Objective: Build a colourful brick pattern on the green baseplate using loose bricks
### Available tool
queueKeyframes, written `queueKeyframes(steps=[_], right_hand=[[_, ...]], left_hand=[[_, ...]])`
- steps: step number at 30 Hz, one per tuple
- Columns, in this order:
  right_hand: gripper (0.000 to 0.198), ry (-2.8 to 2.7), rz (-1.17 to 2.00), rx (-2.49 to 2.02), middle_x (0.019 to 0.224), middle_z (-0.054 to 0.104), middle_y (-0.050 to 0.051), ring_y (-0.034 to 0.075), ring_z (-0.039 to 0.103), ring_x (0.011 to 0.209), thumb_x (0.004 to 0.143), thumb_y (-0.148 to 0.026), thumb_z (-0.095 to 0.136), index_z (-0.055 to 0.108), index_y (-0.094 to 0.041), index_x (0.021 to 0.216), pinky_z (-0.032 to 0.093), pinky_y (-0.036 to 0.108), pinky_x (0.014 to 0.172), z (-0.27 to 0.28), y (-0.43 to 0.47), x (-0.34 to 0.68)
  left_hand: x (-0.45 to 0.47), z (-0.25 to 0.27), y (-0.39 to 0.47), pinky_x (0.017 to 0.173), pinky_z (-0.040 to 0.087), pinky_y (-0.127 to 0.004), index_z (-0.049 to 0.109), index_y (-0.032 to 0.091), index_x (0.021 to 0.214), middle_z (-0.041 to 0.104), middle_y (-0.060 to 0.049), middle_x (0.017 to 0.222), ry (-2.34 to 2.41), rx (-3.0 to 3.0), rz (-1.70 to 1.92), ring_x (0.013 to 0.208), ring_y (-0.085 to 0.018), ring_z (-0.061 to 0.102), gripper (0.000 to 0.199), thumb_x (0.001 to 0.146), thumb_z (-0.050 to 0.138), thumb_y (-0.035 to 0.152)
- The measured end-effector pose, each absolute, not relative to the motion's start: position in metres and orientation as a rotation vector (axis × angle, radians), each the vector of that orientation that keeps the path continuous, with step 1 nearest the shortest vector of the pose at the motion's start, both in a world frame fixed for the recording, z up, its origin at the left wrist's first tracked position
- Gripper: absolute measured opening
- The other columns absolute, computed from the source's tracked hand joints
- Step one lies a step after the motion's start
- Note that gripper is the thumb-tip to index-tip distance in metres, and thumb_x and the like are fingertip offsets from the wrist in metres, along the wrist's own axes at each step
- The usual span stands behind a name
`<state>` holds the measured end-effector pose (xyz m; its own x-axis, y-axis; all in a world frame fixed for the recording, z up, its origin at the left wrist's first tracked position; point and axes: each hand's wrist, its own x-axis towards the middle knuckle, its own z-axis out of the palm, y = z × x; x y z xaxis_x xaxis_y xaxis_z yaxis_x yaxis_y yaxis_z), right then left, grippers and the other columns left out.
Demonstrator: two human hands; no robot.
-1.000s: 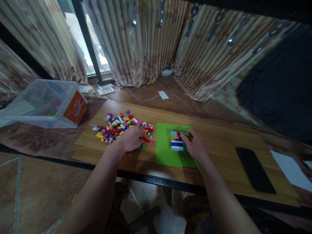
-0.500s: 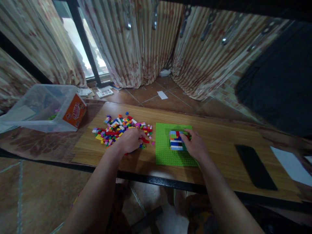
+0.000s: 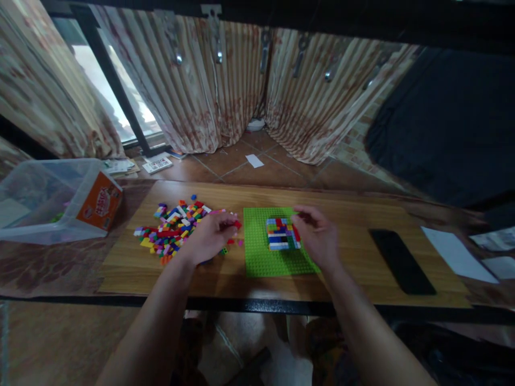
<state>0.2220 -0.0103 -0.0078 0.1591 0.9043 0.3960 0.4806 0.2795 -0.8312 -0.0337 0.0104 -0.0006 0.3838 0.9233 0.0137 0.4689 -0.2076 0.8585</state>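
My left hand (image 3: 207, 236) is at the right side of a loose pile of coloured building bricks (image 3: 171, 222). Its thumb and fingers pinch a small red brick (image 3: 237, 224). Right of it lies a green baseplate (image 3: 255, 262), bearing a low block of built-up bricks (image 3: 277, 239) with white, blue and red rows. My right hand (image 3: 319, 238) hovers over the right part of the baseplate, beside the build. Its thumb and index finger are slightly apart with nothing visible between them; the other fingers are curled and partly hidden.
A clear plastic box (image 3: 48, 236) with an orange label stands left of the wooden board (image 3: 358, 268). A black phone-like slab (image 3: 402, 262) and a white paper sheet (image 3: 458, 254) lie at the right. Curtains (image 3: 225, 96) hang beyond the table.
My left hand has come up from the pile's edge with the red brick between its fingers. My right hand has drawn off the build. The whole view has shifted slightly.
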Motion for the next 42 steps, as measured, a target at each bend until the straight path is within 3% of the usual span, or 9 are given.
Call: queueKeyframes(steps=[5,10,19,26,30,35,42], right_hand=[[0.036,-1.849,0.527,-1.327,0.114,0.067,0.006,0.022,0.062,0.102,0.083,-0.031,0.066,0.061,-0.026,0.119,0.049,0.041,0.091,-0.011,-0.036,0.189],[0.022,-1.995,0.443,-1.297,0.106,0.069,0.006,0.024,0.061,0.101,0.087,-0.03,0.064,0.065,-0.024,0.107,0.047,0.042,0.091,-0.016,-0.043,0.176],[0.019,-1.999,0.444,-1.386,0.099,0.07,0.007,0.024,0.062,0.095,0.088,-0.029,0.062,0.065,-0.022,0.105,0.047,0.041,0.087,-0.02,-0.045,0.172],[0.029,-2.135,0.447,-1.323,0.103,0.072,0.007,0.024,0.064,0.099,0.084,-0.023,0.064,0.064,-0.025,0.113,0.047,0.044,0.09,-0.023,-0.046,0.182],[0.022,-2.164,0.487,-1.297,0.101,0.073,0.006,0.023,0.066,0.095,0.087,-0.021,0.061,0.066,-0.025,0.108,0.047,0.041,0.088,-0.022,-0.046,0.187],[0.009,-2.171,0.485,-1.337,0.093,0.072,0.003,0.022,0.064,0.091,0.089,-0.025,0.061,0.067,-0.025,0.095,0.046,0.039,0.084,-0.024,-0.044,0.189],[0.009,-2.188,0.401,-1.296,0.09,0.067,0.005,0.023,0.059,0.089,0.089,-0.029,0.062,0.068,-0.024,0.093,0.043,0.038,0.081,-0.033,-0.045,0.17]], left_hand=[[-0.012,0.001,0.002,0.068,0.044,-0.024,0.066,0.013,0.085,0.063,-0.001,0.077,1.023,1.62,0.645,0.072,-0.013,0.055,0.018,0.081,0.06,0.03],[-0.006,-0.003,-0.001,0.074,0.045,-0.025,0.069,0.013,0.089,0.067,-0.003,0.084,0.983,1.518,0.585,0.078,-0.014,0.058,0.023,0.078,0.065,0.033],[0.001,-0.011,0.0,0.07,0.044,-0.025,0.068,0.011,0.087,0.065,-0.002,0.078,0.968,1.381,0.586,0.072,-0.013,0.057,0.024,0.074,0.068,0.031],[0.003,-0.017,0.0,0.068,0.044,-0.025,0.066,0.012,0.087,0.067,-0.003,0.079,0.928,1.363,0.55,0.073,-0.014,0.059,0.024,0.071,0.069,0.03],[0.003,-0.023,0.001,0.069,0.045,-0.026,0.064,0.011,0.091,0.068,-0.004,0.081,0.909,1.319,0.579,0.073,-0.015,0.061,0.029,0.069,0.071,0.029],[0.004,-0.022,0.001,0.067,0.046,-0.025,0.065,0.011,0.089,0.068,-0.004,0.081,0.903,1.371,0.581,0.073,-0.014,0.06,0.024,0.072,0.068,0.027],[-0.033,-0.01,0.012,0.058,0.043,-0.021,0.066,0.013,0.088,0.065,0.0,0.074,1.207,1.557,0.669,0.064,-0.012,0.056,0.016,0.079,0.058,0.024]])
